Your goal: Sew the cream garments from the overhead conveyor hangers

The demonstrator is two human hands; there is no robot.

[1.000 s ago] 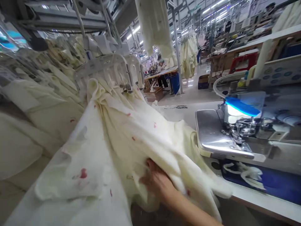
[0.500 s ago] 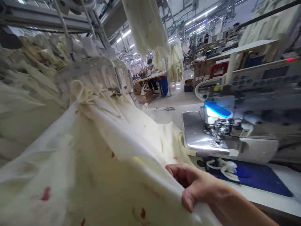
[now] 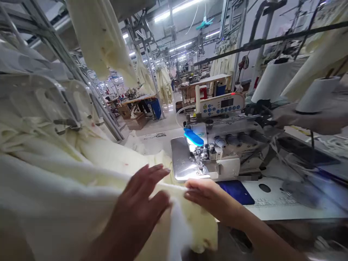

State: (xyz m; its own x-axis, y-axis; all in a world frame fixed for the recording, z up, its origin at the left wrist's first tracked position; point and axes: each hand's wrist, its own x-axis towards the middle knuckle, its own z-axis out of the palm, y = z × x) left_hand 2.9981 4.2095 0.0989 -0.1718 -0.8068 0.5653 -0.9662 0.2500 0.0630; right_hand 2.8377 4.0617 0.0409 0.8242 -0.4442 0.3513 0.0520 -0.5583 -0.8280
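A cream fabric piece (image 3: 108, 163) with small reddish-brown printed spots hangs from clear plastic hanger clips (image 3: 59, 105) at left and drapes toward me. My right hand (image 3: 208, 197) pinches the fabric's edge between thumb and fingers, just in front of an overlock sewing machine (image 3: 228, 159). Over the same edge, a little to the left, my left hand (image 3: 144, 199) has its fingers stretched out and its thumb apart. A white strip of edge runs between the two hands. The machine's lamp lights its metal plate (image 3: 183, 159).
White thread cones (image 3: 274, 78) stand at right, beside a dark horizontal bar. A dark blue pad (image 3: 236, 192) lies on the white machine table (image 3: 274, 208). Another cream garment (image 3: 100, 36) hangs overhead. Cardboard boxes (image 3: 136, 121) and other workstations are farther back.
The view has turned right, so the hanger and machine sit farther left. My left hand has come into view over the fabric. My right hand now pinches the edge nearer the machine.
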